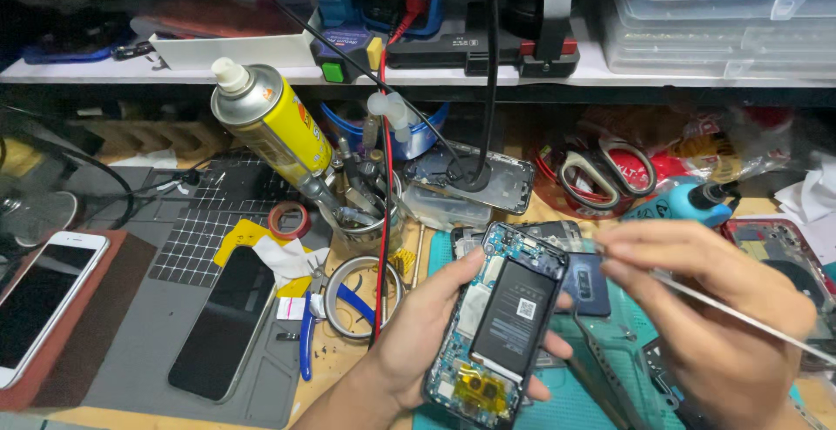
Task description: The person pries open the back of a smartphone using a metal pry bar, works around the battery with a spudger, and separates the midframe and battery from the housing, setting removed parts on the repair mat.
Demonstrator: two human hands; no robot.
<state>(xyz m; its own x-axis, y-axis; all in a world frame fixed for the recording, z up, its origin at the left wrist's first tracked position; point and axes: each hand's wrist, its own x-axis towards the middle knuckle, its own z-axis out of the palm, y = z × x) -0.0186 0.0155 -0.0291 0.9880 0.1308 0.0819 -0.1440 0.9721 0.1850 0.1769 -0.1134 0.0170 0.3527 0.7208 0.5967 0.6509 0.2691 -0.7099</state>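
- The left hand (418, 343) grasps an opened phone (501, 325), thumb pressed on its near long edge and fingertips wrapped around the far edge, so the phone sits tilted in the palm with its insides facing up.
- Inside the opened phone a black battery (515, 312) fills the middle, with a blue circuit board at the top and a yellow part near the bottom end.
- The right hand (705, 308) is just beside the opened phone, fingers pinched around a thin metal tool (749, 317); the tool's long end runs away from the phone, and its working tip is blurred, so I cannot tell whether it touches the phone.
- Under the opened phone lies a teal mat (601, 395); another dark phone back (585, 284) sits just behind it.
- Left of the opened phone are blue-handled pliers (306, 343) and a roll of wire (359, 295), then a black phone (222, 325) on a grey grid mat (131, 343).
- Well left of the opened phone a white phone (39, 299) lies on a brown pad.
- Behind the opened phone stand a yellow spray can (274, 125) and a cup of tools (366, 212); scissors (605, 169) lie behind to the right.
- Further behind, a white shelf (261, 73) carries clear plastic boxes (723, 12).
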